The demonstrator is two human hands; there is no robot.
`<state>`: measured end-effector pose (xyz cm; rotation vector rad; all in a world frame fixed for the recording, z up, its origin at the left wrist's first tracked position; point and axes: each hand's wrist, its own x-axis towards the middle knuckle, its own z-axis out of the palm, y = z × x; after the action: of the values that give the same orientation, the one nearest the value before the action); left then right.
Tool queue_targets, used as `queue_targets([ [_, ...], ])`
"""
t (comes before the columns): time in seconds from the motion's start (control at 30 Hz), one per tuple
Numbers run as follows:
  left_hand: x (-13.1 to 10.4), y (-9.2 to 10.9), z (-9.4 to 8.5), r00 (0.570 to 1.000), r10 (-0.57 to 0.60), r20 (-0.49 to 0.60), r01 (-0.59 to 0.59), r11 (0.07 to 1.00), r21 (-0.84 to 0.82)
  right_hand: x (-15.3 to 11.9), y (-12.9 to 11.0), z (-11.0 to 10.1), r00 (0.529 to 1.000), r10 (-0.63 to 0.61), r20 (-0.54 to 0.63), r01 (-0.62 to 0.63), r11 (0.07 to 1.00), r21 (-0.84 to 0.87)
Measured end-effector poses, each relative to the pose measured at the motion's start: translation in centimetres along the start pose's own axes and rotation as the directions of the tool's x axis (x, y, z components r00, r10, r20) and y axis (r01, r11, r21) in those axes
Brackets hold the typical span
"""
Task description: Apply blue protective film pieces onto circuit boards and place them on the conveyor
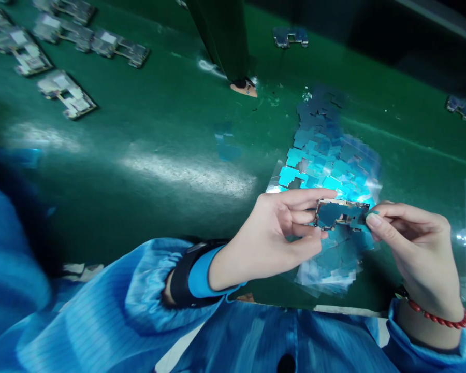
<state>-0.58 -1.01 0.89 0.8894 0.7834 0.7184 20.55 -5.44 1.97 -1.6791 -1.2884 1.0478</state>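
My left hand (279, 228) grips a small circuit board (334, 213) by its left end, fingers along the upper edge and thumb at the lower left corner. A thin blue-green film (360, 219) lies over the board's face. At the right end, my right hand (415, 233) pinches the film's edge between thumb and forefinger; whether it touches the board too is hard to see. Right below and behind the board spreads a pile of notched blue film pieces (314, 145), some overlapping on clear sheets.
Several circuit boards (68, 96) lie at the upper left of the green work surface (159, 119). Single boards (290, 37) sit at the top and far right. A dark post-like object (221, 36) reaches down at the top middle. A person's blue sleeve (8, 280) is at the left.
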Motion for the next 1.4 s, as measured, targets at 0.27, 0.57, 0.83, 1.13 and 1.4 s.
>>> queue_targets([
  [0.27,-0.05,0.1,0.04,1.0,0.005,0.006,-0.005,1.0,0.021,0.12,-0.03,0.04,1.0,-0.004,0.003,0.004,1.0,0.01],
  [0.57,0.03,0.06,0.0,1.0,0.006,0.017,-0.007,1.0,0.013,0.11,-0.04,0.16,1.0,-0.009,-0.018,0.009,1.0,-0.008],
  [0.83,-0.14,-0.37,-0.17,1.0,-0.002,-0.016,0.003,0.999,0.034,0.18,-0.26,0.38,1.0,0.004,-0.022,-0.004,1.0,-0.003],
  [1.13,-0.1,0.08,0.03,0.997,-0.038,-0.073,0.042,0.997,0.064,0.19,-0.63,0.45,1.0,0.017,-0.021,-0.017,1.0,-0.009],
  [1.4,-0.03,-0.66,-0.01,0.996,0.013,-0.084,-0.005,0.996,0.094,0.07,-0.47,0.6,1.0,-0.006,-0.022,0.005,0.999,-0.032],
])
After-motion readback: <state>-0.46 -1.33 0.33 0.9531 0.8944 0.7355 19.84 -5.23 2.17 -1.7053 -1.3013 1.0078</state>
